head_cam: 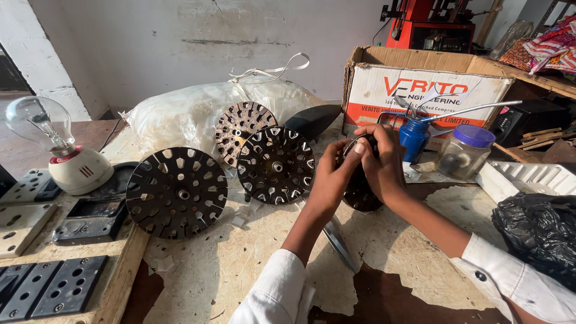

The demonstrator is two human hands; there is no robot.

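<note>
Both hands are wrapped around the same dark round fan rotor, left hand gripping its near edge and right hand curled over the top. It's standing on edge on the worktop, black and perforated, just right of three similar discs.

Four perforated metal discs, one light bulb, one jar, one cardboard box

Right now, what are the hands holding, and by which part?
Both hands hold one dark round slotted disc, stood on edge. The left hand and right hand clasp its upper rim, fingers curled over the top.
</note>
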